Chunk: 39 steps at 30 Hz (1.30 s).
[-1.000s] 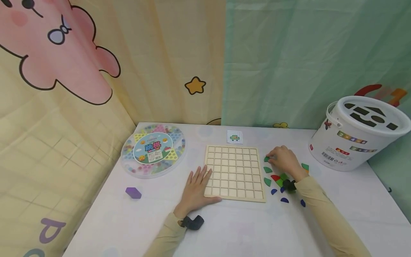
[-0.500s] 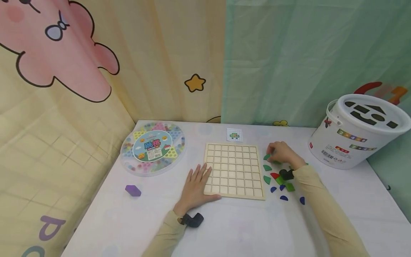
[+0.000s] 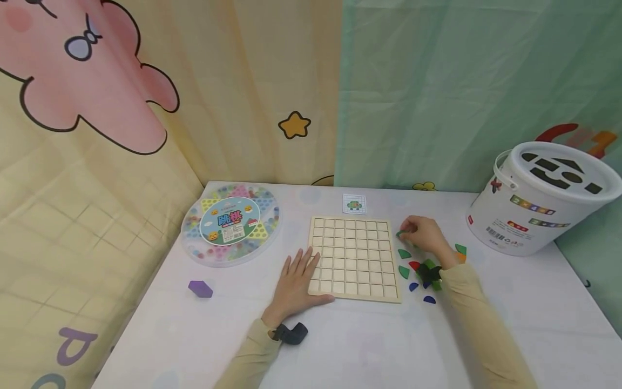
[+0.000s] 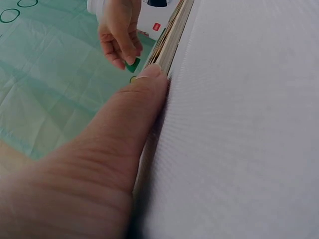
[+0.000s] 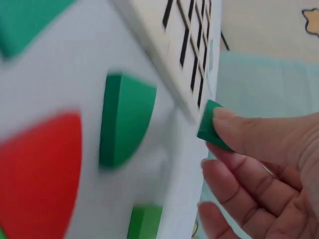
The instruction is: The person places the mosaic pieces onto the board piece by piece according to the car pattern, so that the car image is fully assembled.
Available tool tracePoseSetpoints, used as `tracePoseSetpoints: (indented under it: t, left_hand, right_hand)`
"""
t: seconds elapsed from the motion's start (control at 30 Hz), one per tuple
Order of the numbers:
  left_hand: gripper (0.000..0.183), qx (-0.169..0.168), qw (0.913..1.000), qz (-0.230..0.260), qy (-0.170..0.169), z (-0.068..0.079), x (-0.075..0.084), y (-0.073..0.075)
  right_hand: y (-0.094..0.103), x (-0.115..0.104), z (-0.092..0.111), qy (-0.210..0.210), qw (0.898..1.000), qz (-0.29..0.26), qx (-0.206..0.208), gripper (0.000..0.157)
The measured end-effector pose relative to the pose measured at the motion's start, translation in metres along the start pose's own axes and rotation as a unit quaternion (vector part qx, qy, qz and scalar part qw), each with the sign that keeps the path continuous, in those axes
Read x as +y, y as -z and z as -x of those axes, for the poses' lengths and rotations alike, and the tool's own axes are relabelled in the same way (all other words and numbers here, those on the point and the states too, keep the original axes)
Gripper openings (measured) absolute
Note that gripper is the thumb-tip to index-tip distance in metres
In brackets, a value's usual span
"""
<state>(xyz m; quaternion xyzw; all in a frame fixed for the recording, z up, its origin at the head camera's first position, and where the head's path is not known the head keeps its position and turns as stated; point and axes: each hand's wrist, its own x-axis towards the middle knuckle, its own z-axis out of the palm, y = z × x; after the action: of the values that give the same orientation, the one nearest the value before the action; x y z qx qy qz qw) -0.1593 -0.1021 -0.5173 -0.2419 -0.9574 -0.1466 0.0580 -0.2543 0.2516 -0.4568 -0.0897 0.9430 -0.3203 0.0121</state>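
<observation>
A wooden grid board lies on the white table. My left hand rests spread at its left front corner, the thumb lying along the front edge in the left wrist view. Off the board's right side, my right hand pinches a green quarter-circle block between thumb and forefinger, lifted a little and tilted. Two more green quarter-circle blocks lie below it beside the board. A red block, light green blocks and dark blue half-circle blocks are grouped under and near the right wrist.
A small pattern card lies behind the board. The white bucket with a shape-hole lid stands at back right. At left are a round Chinese checkers case and a purple block. Curtains hang behind the table.
The right hand has picked up the green quarter-circle block and shifted it slightly left toward the board's edge. My left hand stays where it was on the board.
</observation>
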Motion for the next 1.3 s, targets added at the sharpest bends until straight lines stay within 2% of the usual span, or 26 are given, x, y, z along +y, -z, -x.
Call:
tracePoseSetpoints:
  t: [0.1,0.17,0.4,0.6,0.97,1.3]
  left_hand:
    - [0.105,0.0,1.0,0.003,0.001,0.0,0.0,-0.001]
    - [0.105,-0.001,1.0,0.006,0.001,0.0,0.0,-0.001]
    - [0.106,-0.013,0.9999,0.006,0.007,-0.001,0.001,-0.003]
    - [0.105,-0.01,0.9999,0.007,0.006,-0.001,0.0,-0.004]
    - [0.105,-0.004,1.0,0.0,0.003,-0.001,-0.002,-0.006]
    - [0.104,-0.005,1.0,0.006,0.004,0.0,-0.001,-0.003]
  right_hand:
    - [-0.009,-0.011,0.0,0.02,0.999,-0.011,0.03,0.012]
    - [-0.017,-0.02,-0.002,0.029,0.999,-0.022,0.035,0.012]
    - [-0.045,-0.049,-0.01,0.07,0.995,-0.063,0.02,0.009]
    - [-0.066,-0.068,-0.018,0.087,0.992,-0.086,0.007,0.007]
    - [-0.084,-0.09,-0.026,0.066,0.996,-0.045,-0.032,0.005]
    - [-0.083,-0.096,-0.031,0.067,0.996,-0.013,-0.057,0.005]
